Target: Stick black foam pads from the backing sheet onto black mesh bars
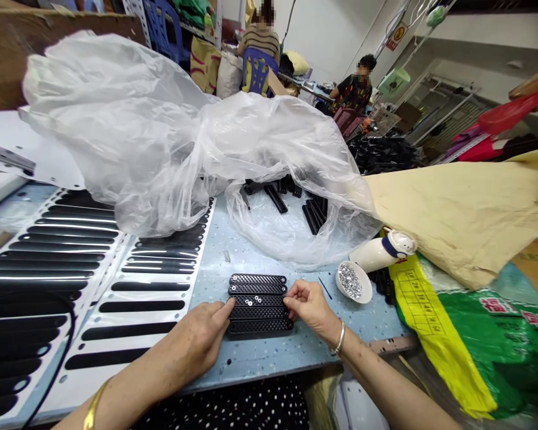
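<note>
Several black strips (259,312) with a crosshatched surface and rounded ends lie side by side on the table in front of me. A few small silvery rings (250,302) rest loose on the middle strips. My left hand (205,334) is closed at the left ends of the strips, its index fingertip pressing on one of them. At the right ends is my right hand (311,307), with thumb and index finger pinched together over a strip. Whatever sits between those fingertips is too small to make out.
A white bowl (366,288) of small silvery rings stands at the right, beside a white bottle (383,251). Behind, a clear plastic bag (291,143) holds more black strips. White sheets (132,352) with long black pieces cover the left. Two people sit farther back.
</note>
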`<state>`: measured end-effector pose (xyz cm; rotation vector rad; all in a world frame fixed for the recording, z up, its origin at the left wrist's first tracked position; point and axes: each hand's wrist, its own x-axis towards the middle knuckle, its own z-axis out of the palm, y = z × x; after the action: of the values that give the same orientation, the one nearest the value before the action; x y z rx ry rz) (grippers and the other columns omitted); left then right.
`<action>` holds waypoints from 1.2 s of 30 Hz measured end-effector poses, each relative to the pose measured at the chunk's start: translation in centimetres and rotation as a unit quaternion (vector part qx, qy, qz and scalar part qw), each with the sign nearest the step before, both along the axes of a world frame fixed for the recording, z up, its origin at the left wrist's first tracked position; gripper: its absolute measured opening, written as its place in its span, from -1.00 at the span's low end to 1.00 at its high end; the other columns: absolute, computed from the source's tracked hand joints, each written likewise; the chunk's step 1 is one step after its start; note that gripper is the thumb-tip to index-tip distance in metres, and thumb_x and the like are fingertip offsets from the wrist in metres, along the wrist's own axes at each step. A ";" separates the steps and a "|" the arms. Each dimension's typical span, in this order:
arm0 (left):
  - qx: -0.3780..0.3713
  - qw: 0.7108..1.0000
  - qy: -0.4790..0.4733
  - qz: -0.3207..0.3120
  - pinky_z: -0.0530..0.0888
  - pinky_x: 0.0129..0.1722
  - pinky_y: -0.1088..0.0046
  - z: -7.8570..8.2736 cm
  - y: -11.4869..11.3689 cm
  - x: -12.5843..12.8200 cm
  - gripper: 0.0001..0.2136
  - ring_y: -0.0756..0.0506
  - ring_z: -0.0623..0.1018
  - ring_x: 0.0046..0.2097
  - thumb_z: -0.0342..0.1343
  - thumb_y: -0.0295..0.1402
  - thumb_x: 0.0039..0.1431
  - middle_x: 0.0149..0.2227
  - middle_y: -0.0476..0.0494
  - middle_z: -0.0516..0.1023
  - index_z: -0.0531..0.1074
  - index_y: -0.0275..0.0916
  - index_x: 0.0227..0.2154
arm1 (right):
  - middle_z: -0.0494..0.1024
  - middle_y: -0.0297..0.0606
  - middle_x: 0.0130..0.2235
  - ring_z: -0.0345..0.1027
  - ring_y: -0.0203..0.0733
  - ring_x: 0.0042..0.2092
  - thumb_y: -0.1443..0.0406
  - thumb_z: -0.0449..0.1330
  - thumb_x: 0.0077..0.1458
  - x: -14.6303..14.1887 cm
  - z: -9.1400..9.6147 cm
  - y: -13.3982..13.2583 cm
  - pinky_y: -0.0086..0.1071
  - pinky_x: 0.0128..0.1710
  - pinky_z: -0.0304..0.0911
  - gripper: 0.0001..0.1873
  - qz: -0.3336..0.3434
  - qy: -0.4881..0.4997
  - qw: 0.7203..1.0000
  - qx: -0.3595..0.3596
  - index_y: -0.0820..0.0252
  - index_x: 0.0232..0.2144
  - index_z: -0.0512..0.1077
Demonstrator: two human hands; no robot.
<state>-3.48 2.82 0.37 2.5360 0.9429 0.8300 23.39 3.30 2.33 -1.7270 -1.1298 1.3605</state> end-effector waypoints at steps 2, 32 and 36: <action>0.002 1.000 0.002 0.001 0.60 -0.27 0.29 -0.1 0.0 0.0 -0.55 -0.15 0.55 -0.28 -0.15 -0.63 0.24 -0.28 -0.22 0.52 0.14 -0.30 0.18 | 0.37 -0.48 -0.70 0.28 -0.33 -0.68 0.22 0.28 -0.22 -0.1 -0.3 -0.1 -0.49 -0.70 0.20 -0.80 -0.011 -0.004 1.000 0.008 0.17 -0.60 0.34; -0.002 1.000 -0.002 0.003 0.59 -0.31 0.26 -0.5 -0.1 0.0 -0.63 -0.15 0.56 -0.31 -0.14 -0.60 0.27 -0.29 -0.24 0.55 0.23 -0.38 0.12 | 0.46 -0.21 -0.49 0.36 -0.17 -0.45 0.40 -0.03 0.22 0.8 0.0 -2.6 -0.33 -0.44 0.28 -0.67 0.149 -0.304 0.880 0.334 0.21 -0.21 0.54; -0.008 1.000 0.000 0.005 0.59 -0.30 0.25 -0.6 -0.1 0.1 -0.63 -0.16 0.56 -0.30 -0.13 -0.60 0.27 -0.29 -0.25 0.55 0.24 -0.38 0.12 | 0.44 -0.19 -0.48 0.33 -0.15 -0.46 0.40 -0.03 0.24 1.0 0.0 -3.5 -0.32 -0.46 0.26 -0.67 0.170 -0.345 0.853 0.354 0.23 -0.14 0.53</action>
<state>-3.42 2.77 -0.23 2.5207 0.9581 0.8210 24.43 -0.20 2.37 -1.4828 -2.0879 0.3186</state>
